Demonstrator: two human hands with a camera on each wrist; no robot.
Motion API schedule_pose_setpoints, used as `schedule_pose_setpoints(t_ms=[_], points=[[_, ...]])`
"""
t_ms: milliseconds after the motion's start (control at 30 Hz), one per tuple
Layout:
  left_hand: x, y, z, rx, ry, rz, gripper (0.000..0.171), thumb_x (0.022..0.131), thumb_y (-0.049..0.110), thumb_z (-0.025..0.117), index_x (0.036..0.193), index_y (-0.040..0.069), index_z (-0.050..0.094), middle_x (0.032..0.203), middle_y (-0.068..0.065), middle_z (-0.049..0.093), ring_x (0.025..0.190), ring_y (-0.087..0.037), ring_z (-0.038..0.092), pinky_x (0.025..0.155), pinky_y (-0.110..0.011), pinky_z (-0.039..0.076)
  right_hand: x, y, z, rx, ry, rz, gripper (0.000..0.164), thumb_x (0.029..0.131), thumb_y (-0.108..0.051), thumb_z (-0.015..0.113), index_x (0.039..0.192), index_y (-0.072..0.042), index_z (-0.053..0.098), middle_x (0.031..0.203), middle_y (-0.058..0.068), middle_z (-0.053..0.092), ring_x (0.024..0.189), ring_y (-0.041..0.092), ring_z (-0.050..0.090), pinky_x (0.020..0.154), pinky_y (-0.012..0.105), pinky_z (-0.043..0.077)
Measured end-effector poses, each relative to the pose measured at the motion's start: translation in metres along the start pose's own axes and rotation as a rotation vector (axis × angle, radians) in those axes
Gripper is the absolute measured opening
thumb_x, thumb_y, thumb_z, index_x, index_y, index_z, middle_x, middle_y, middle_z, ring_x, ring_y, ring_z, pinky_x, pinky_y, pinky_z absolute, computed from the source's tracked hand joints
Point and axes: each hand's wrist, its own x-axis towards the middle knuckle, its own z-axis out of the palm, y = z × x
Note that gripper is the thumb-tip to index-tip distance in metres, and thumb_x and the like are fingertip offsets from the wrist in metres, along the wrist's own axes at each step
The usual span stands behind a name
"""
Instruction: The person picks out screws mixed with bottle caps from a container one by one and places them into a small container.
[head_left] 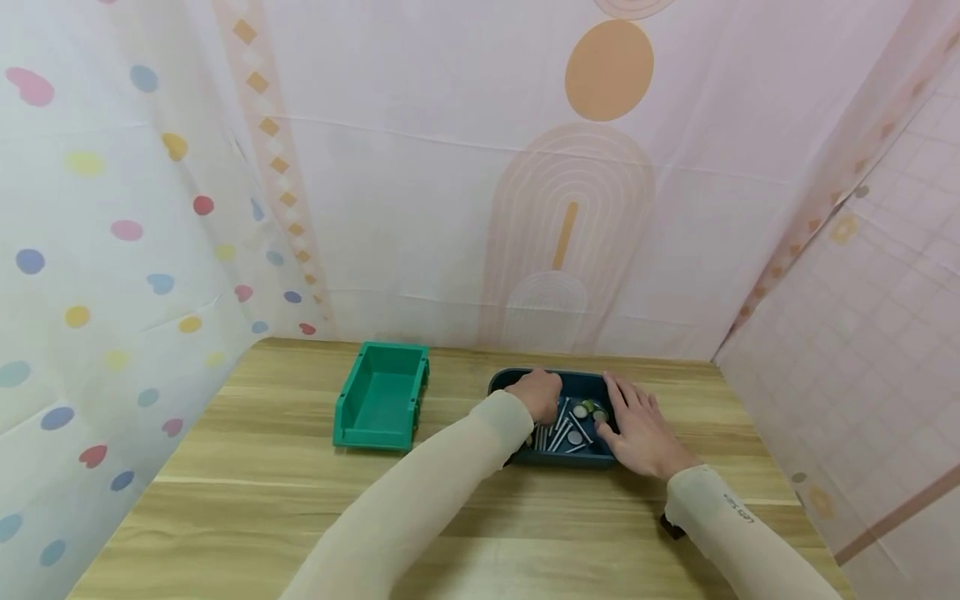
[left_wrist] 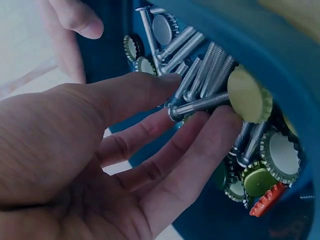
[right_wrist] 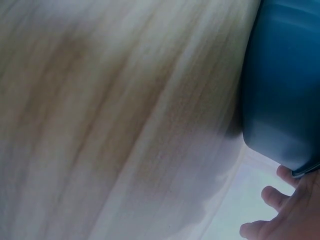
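Note:
In the head view my left hand reaches down into the left part of a dark blue bin. The left wrist view shows its thumb and curled fingertips about one silver bolt, head toward the palm. A yellow bottle cap sits at the index fingertip. More bolts and several bottle caps lie around the fingers. My right hand rests on the bin's right end, fingers extended along the rim and thumb over the inside. Its spread fingers show beside the bin's rim in the right wrist view.
A green bin stands to the left on the wooden table. Patterned cloth hangs behind the table and along both sides. A small dark object shows under the right sleeve.

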Motion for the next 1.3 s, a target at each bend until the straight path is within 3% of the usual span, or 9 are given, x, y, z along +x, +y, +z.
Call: schedule_pose_setpoints(t_ms=[133, 333, 567, 733, 833, 1100, 1233, 1300], points=[[-0.010, 0.005, -0.005, -0.013, -0.013, -0.029, 0.023, 0.116, 0.010, 0.065, 0.096, 0.016, 0.076, 0.117, -0.008, 0.072, 0.076, -0.020, 0.053, 0.066, -0.039, 0.048, 0.000, -0.003, 0.001, 0.014, -0.009, 0.006, 0.082, 0.118, -0.030, 0.061, 0.185, -0.001, 0.022, 0.188, 0.029, 0.032, 0.170, 0.060, 0.035, 0.135, 0.087, 0.025], [-0.032, 0.010, -0.016, -0.019, -0.004, -0.031, 0.023, 0.120, 0.009, 0.059, 0.108, 0.013, 0.079, 0.134, -0.013, 0.075, 0.083, -0.021, 0.059, 0.074, -0.040, 0.051, 0.000, -0.005, 0.004, 0.013, -0.013, 0.020, 0.083, 0.118, -0.031, 0.061, 0.185, -0.002, 0.022, 0.188, 0.029, 0.031, 0.171, 0.059, 0.034, 0.135, 0.088, 0.024], [-0.052, 0.013, -0.024, -0.038, 0.019, -0.028, 0.025, 0.121, 0.007, 0.056, 0.105, 0.012, 0.075, 0.110, -0.010, 0.070, 0.078, -0.020, 0.054, 0.072, -0.040, 0.047, 0.002, -0.005, 0.005, 0.021, -0.005, 0.012, 0.082, 0.118, -0.030, 0.060, 0.185, -0.002, 0.022, 0.189, 0.028, 0.031, 0.171, 0.059, 0.034, 0.135, 0.087, 0.024], [-0.051, 0.014, -0.023, -0.086, 0.034, -0.025, 0.020, 0.121, 0.007, 0.056, 0.116, 0.011, 0.076, 0.104, -0.010, 0.067, 0.076, -0.022, 0.055, 0.066, -0.039, 0.046, 0.002, -0.003, 0.005, 0.018, 0.006, 0.007, 0.082, 0.117, -0.029, 0.061, 0.184, -0.002, 0.023, 0.187, 0.029, 0.033, 0.170, 0.060, 0.035, 0.135, 0.087, 0.025], [-0.041, 0.008, -0.015, -0.099, 0.046, -0.011, 0.021, 0.121, 0.006, 0.056, 0.120, 0.012, 0.076, 0.104, -0.009, 0.067, 0.076, -0.023, 0.056, 0.063, -0.040, 0.047, 0.001, -0.002, 0.004, 0.011, 0.012, 0.007, 0.081, 0.117, -0.029, 0.061, 0.184, -0.001, 0.024, 0.186, 0.029, 0.034, 0.169, 0.060, 0.036, 0.135, 0.086, 0.026], [-0.016, -0.009, -0.003, -0.085, 0.054, 0.057, 0.019, 0.110, 0.003, 0.074, 0.111, 0.021, 0.066, 0.105, 0.002, 0.066, 0.083, -0.016, 0.064, 0.066, -0.033, 0.055, 0.001, -0.001, 0.003, 0.005, 0.011, 0.003, 0.081, 0.117, -0.028, 0.061, 0.184, -0.001, 0.025, 0.186, 0.029, 0.035, 0.168, 0.060, 0.037, 0.135, 0.085, 0.028], [-0.023, -0.011, -0.008, -0.094, 0.084, 0.087, 0.021, 0.108, 0.003, 0.075, 0.111, 0.022, 0.065, 0.108, 0.002, 0.067, 0.085, -0.015, 0.062, 0.070, -0.033, 0.055, 0.000, -0.001, 0.001, -0.001, 0.019, 0.004, 0.080, 0.117, -0.027, 0.061, 0.184, -0.001, 0.025, 0.186, 0.029, 0.036, 0.168, 0.060, 0.038, 0.135, 0.084, 0.029], [-0.035, -0.009, -0.015, -0.104, 0.112, 0.110, 0.018, 0.108, 0.002, 0.073, 0.116, 0.018, 0.069, 0.112, 0.000, 0.071, 0.089, -0.016, 0.063, 0.076, -0.034, 0.058, -0.001, -0.002, 0.000, -0.002, 0.020, 0.004, 0.079, 0.117, -0.026, 0.061, 0.184, -0.001, 0.026, 0.186, 0.028, 0.036, 0.168, 0.060, 0.039, 0.135, 0.084, 0.030]])
